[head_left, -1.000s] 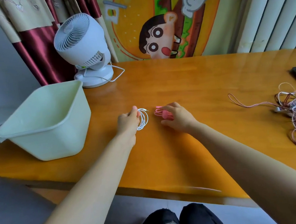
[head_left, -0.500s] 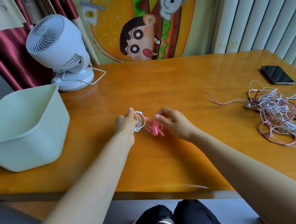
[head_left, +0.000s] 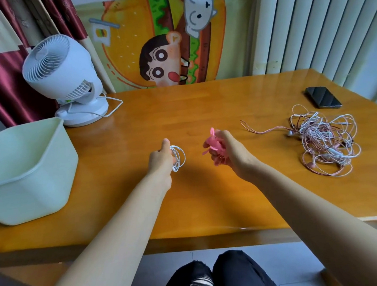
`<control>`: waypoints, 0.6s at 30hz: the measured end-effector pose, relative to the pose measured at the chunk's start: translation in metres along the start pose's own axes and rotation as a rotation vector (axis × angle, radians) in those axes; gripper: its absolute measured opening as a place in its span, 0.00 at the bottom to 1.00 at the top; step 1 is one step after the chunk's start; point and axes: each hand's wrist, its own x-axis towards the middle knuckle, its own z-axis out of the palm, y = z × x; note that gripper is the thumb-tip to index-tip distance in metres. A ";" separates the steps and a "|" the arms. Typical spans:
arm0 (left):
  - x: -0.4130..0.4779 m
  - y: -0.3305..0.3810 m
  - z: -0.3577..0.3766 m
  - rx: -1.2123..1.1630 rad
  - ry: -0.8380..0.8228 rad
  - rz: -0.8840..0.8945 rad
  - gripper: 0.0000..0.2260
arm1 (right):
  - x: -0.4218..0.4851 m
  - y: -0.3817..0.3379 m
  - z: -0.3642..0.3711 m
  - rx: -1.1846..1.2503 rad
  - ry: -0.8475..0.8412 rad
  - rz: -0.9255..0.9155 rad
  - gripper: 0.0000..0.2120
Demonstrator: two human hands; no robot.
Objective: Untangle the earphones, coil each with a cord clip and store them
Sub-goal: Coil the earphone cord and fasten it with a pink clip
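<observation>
My left hand (head_left: 161, 159) pinches a small coil of white earphone cord (head_left: 179, 158) over the middle of the wooden table (head_left: 211, 198). A short way to the right, my right hand (head_left: 227, 153) grips a bunch of pink cord clips (head_left: 214, 143), lifted off the table. The two hands are apart. A tangled heap of pink and white earphones (head_left: 326, 144) lies on the right side of the table, one pink cord trailing left from it.
A pale green plastic bin (head_left: 25, 181) stands at the left table edge. A white desk fan (head_left: 66, 83) with its cable is behind it. A black phone (head_left: 322, 97) lies at the far right. My knees show below the table's front edge.
My right hand has lifted the pink clips off the table and drawn away from the left hand's coil. The camera has turned right, bringing the tangled heap and phone further into view.
</observation>
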 end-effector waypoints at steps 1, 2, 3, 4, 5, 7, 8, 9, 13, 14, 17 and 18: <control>-0.002 0.000 0.000 0.004 -0.017 -0.021 0.24 | -0.002 -0.001 -0.001 -0.014 -0.036 0.005 0.20; -0.003 0.000 -0.001 0.011 -0.039 -0.035 0.25 | -0.005 -0.002 -0.003 -0.054 -0.062 -0.019 0.18; -0.006 0.000 -0.001 0.024 -0.063 -0.046 0.26 | -0.007 -0.002 -0.004 -0.121 -0.076 -0.062 0.16; -0.008 0.000 -0.001 0.042 -0.086 -0.053 0.27 | -0.010 -0.001 -0.006 -0.198 -0.087 -0.119 0.14; -0.011 0.001 -0.002 0.061 -0.116 -0.053 0.26 | -0.012 0.000 -0.007 -0.267 -0.097 -0.187 0.12; -0.016 0.002 -0.003 0.095 -0.181 -0.027 0.19 | -0.014 0.000 -0.009 -0.383 -0.113 -0.320 0.10; -0.018 0.002 -0.004 0.109 -0.209 -0.007 0.17 | -0.014 0.001 -0.010 -0.441 -0.118 -0.377 0.07; -0.019 0.002 -0.004 0.126 -0.239 0.016 0.18 | -0.014 0.001 -0.010 -0.503 -0.114 -0.425 0.05; -0.021 0.002 -0.005 0.158 -0.322 0.078 0.20 | -0.012 0.004 -0.012 -0.676 -0.064 -0.584 0.07; -0.021 0.002 -0.005 0.166 -0.320 0.089 0.19 | -0.013 0.004 -0.012 -0.690 -0.056 -0.613 0.08; -0.022 0.003 -0.006 0.194 -0.308 0.139 0.16 | -0.016 0.003 -0.012 -0.680 -0.023 -0.652 0.11; -0.022 0.003 -0.006 0.202 -0.309 0.157 0.17 | -0.017 0.002 -0.011 -0.673 -0.014 -0.670 0.11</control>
